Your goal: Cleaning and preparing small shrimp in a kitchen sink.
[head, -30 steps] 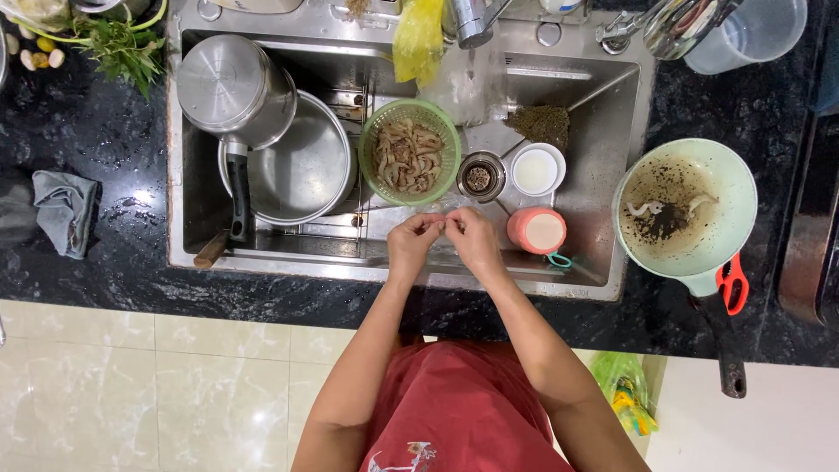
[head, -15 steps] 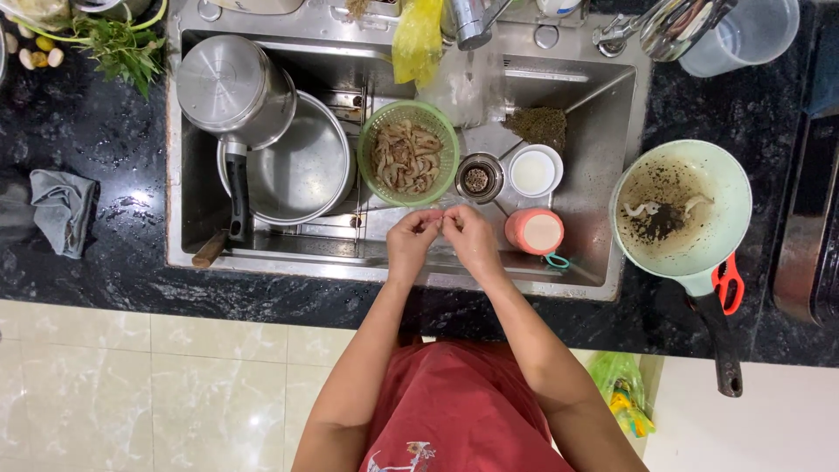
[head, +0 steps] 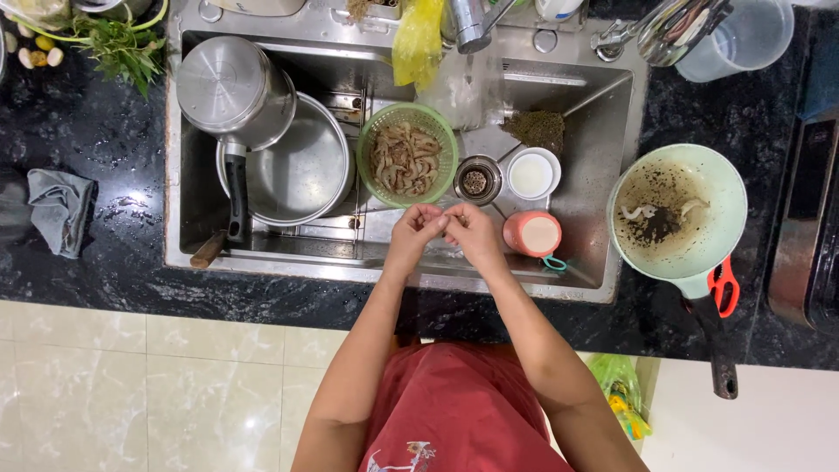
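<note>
My left hand point(head: 414, 231) and my right hand point(head: 470, 232) meet fingertip to fingertip over the near side of the steel sink point(head: 577, 262). Together they pinch something small and pale; it is too small to identify, though it looks like one of the shrimp. Just beyond my hands sits a green colander point(head: 370, 140) filled with raw shrimp point(head: 404, 159). To the right on the counter stands a pale green bowl point(head: 717, 197) holding dark scraps and a couple of pale pieces.
In the sink: a steel saucepan point(head: 234, 94) resting on a large steel bowl point(head: 301, 170), a drain strainer point(head: 476, 181), a white cup point(head: 530, 174), an orange cup point(head: 533, 233). Red-handled scissors point(head: 722, 287), a pan handle point(head: 715, 354), grey cloth point(head: 59, 210), herbs point(head: 118, 44).
My hands stay together at the same spot over the sink; only the fingers shift slightly on the small piece.
</note>
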